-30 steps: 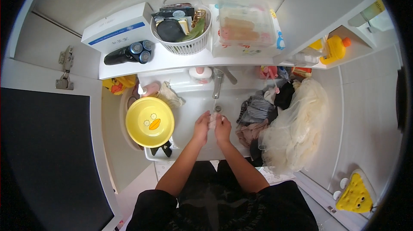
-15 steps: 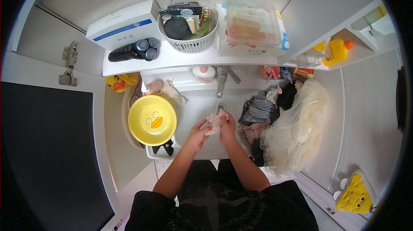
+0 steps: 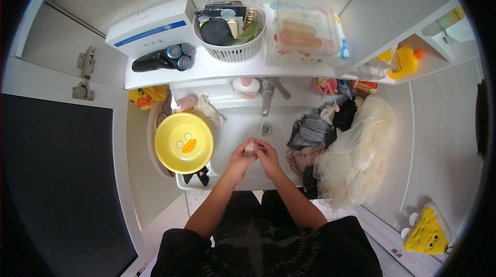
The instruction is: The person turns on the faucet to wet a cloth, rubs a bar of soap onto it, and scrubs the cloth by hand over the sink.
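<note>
Now left hand [image 3: 241, 159] and right hand [image 3: 267, 158] are pinching bunched pale-pink cloth [image 3: 251, 146].
Cloth is sitting between them over white sink [image 3: 235, 122], near drain [image 3: 266, 130]; thin water stream [image 3: 262, 122] is running from faucet [image 3: 266, 102].

Over the white sink [image 3: 235, 122], the left hand [image 3: 241, 160] and right hand [image 3: 268, 159] bunch a pale-pink cloth [image 3: 251, 147]. From them, the running faucet [image 3: 266, 100] stands just past twelve o'clock, the yellow duck-faced basin [image 3: 178, 161] at nine, the cream tulle [image 3: 359, 155] at three.
</note>
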A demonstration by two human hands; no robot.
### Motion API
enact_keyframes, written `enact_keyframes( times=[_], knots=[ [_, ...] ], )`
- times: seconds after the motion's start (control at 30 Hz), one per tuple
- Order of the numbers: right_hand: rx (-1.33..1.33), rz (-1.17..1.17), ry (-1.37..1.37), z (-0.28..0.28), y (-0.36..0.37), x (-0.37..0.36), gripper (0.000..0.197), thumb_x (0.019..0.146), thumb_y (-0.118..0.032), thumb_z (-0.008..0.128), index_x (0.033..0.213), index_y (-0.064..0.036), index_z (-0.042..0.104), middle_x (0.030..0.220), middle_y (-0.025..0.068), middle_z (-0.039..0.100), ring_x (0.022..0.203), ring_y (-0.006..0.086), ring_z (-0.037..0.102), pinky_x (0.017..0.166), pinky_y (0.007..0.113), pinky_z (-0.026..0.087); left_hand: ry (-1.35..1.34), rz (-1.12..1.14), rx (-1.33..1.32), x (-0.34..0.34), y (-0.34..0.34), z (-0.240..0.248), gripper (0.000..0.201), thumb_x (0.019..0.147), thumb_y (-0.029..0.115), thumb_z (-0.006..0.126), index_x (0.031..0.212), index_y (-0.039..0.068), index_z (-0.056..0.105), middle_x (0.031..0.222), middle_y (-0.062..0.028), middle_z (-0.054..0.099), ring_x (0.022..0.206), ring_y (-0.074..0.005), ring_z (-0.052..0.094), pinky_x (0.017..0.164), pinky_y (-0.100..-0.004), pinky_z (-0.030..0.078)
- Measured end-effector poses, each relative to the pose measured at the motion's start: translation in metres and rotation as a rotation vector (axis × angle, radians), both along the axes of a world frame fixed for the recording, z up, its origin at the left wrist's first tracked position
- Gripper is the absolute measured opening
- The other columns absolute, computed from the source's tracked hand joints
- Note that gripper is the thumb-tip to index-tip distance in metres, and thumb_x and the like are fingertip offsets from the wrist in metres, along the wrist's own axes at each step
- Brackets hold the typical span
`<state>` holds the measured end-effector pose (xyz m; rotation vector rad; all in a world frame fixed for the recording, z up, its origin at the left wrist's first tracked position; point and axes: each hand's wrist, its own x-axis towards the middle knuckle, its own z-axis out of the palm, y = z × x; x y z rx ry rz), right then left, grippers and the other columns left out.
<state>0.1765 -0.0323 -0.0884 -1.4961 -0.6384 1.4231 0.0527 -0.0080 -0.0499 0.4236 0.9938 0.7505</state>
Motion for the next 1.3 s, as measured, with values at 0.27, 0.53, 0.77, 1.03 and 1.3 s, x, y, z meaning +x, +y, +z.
enact_keyframes(
  times=[0.27,0.53,0.77,1.03,1.3],
  knots=[
    [-0.017,-0.154,0.203,0.002,-0.002,0.007,0.034,0.087,-0.001,0.064,0.121,0.0002,0.06,0.101,0.0062,0.064,0.093,0.0139,0.059,0.083,0.026,0.047,0.851,-0.436,0.452,-0.013,0.0,-0.011,0.044,0.079,0.022,0.074,0.121,0.013,0.065,0.104,-0.0141,0.063,0.096,-0.0262,0.063,0.084,-0.0343,0.051],
    [0.046,-0.326,0.502,0.012,0.008,0.02,0.019,0.091,-0.008,0.063,0.108,-0.0005,0.061,0.1,0.0051,0.063,0.089,0.0147,0.06,0.081,0.028,0.049,0.477,-0.365,0.243,-0.019,-0.002,-0.017,0.031,0.092,0.03,0.064,0.11,0.005,0.068,0.106,-0.0097,0.065,0.094,-0.019,0.062,0.082,-0.0317,0.051],
    [-0.01,-0.291,0.356,0.014,0.008,0.024,0.019,0.092,-0.011,0.062,0.11,-0.0042,0.06,0.097,0.0017,0.061,0.084,0.0089,0.056,0.068,0.024,0.045,0.224,-0.131,-0.159,-0.028,-0.006,-0.029,0.041,0.096,0.031,0.059,0.125,0.001,0.058,0.112,-0.0055,0.063,0.098,-0.0152,0.059,0.083,-0.0311,0.051],
    [0.085,-0.271,0.693,0.02,0.002,0.019,0.034,0.084,0.006,0.058,0.117,-0.0044,0.058,0.107,0.007,0.062,0.097,0.0172,0.061,0.083,0.03,0.05,0.22,-0.054,-0.079,-0.01,-0.015,-0.029,0.026,0.093,0.017,0.06,0.117,0.008,0.057,0.107,-0.0071,0.062,0.093,-0.015,0.059,0.08,-0.0262,0.05],
    [0.049,-0.041,-0.241,0.008,-0.005,0.023,0.05,0.078,0.006,0.063,0.126,-0.0037,0.052,0.112,0.0091,0.06,0.104,0.0215,0.059,0.09,0.031,0.048,-0.043,0.224,-0.137,-0.004,-0.001,-0.014,0.026,0.089,0.002,0.051,0.115,0.005,0.054,0.11,-0.0096,0.061,0.094,-0.0205,0.064,0.083,-0.0308,0.054]
  ],
)
